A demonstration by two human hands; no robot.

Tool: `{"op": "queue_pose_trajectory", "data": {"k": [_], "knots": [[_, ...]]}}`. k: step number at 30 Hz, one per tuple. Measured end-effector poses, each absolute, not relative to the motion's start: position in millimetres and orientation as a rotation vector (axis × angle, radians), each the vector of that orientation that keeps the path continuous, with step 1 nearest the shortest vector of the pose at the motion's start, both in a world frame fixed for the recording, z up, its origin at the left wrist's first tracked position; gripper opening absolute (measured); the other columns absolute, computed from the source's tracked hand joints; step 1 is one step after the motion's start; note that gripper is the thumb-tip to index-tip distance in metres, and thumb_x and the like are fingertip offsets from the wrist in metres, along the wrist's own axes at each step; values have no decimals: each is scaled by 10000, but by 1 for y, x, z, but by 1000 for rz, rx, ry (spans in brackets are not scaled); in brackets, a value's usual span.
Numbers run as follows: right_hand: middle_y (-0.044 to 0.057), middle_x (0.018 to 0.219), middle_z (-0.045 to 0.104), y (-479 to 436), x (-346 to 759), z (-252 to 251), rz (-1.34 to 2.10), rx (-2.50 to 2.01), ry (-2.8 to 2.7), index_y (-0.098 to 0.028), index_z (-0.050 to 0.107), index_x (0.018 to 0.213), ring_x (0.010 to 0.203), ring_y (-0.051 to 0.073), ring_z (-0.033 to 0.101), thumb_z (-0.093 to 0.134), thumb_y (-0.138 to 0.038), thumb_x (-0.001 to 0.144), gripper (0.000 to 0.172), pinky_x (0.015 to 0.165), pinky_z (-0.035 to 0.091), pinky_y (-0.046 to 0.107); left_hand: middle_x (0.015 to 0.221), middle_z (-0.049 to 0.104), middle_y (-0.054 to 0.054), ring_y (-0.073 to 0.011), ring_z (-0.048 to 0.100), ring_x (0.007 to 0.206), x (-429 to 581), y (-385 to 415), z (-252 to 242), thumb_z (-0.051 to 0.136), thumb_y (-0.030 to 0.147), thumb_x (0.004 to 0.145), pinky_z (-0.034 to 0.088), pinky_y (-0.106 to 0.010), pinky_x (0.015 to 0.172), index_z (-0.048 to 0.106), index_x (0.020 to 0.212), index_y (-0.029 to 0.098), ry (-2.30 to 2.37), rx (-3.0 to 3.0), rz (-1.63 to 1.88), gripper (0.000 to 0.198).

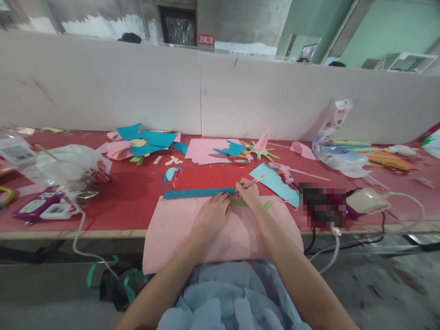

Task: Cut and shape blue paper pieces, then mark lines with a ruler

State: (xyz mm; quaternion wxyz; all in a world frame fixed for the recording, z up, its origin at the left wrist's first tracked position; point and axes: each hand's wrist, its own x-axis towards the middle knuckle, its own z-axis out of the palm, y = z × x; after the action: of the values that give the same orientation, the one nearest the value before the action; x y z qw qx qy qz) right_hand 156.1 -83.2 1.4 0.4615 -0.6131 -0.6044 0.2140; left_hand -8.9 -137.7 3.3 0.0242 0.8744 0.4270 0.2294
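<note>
A large pink sheet (172,233) lies in front of me and hangs over the table's front edge. Along its far edge runs a blue ruler (192,193). My left hand (217,211) rests on the sheet with its fingers spread, fingertips at the ruler's near side. A pen (257,178) is pinched in my right hand (249,192), near the ruler's right end. Green paper strips (239,202) lie on the pink sheet beside and partly under my right hand.
Scissors (237,159) lie on paper beyond the ruler. A pink glue gun (284,172) rests on light blue paper (275,183) at right. Plastic bags (62,160) and a purple power strip (43,208) stand left. A white partition (137,87) borders the back.
</note>
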Motion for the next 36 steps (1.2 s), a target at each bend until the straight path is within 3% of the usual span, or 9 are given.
{"op": "queue_pose_trajectory", "data": {"k": [10, 21, 30, 36], "knots": [[-52, 415, 501, -82, 158, 3, 548, -1532, -1420, -239, 357, 560, 444, 135, 524, 484, -317, 754, 244, 463, 377, 214, 1302, 565, -79, -189, 469, 1247, -9, -138, 3, 381, 175, 922, 352, -373, 1081, 568, 1197, 149, 1312, 2699, 724, 334], [-46, 431, 498, -86, 167, 4, 852, -1316, -1397, -242, 387, 635, 522, 165, 598, 500, -512, 807, 340, 513, 446, 240, 1342, 530, -79, -201, 439, 1277, -9, -140, 9, 399, 169, 914, 340, -383, 1090, 550, 1232, 157, 1345, 2654, 632, 352], [-60, 411, 441, -94, 164, 9, 677, -1365, -1476, -243, 371, 632, 487, 153, 564, 517, -535, 803, 369, 473, 403, 228, 1326, 544, -83, -202, 437, 1278, -10, -141, 9, 412, 175, 915, 334, -385, 1095, 558, 1217, 149, 1336, 2651, 639, 336], [-51, 415, 480, -93, 164, 9, 644, -1418, -1526, -240, 356, 599, 424, 131, 515, 504, -479, 806, 349, 461, 382, 226, 1346, 527, -77, -208, 431, 1285, -9, -140, 9, 405, 163, 913, 335, -391, 1099, 559, 1219, 151, 1340, 2632, 621, 342]]}}
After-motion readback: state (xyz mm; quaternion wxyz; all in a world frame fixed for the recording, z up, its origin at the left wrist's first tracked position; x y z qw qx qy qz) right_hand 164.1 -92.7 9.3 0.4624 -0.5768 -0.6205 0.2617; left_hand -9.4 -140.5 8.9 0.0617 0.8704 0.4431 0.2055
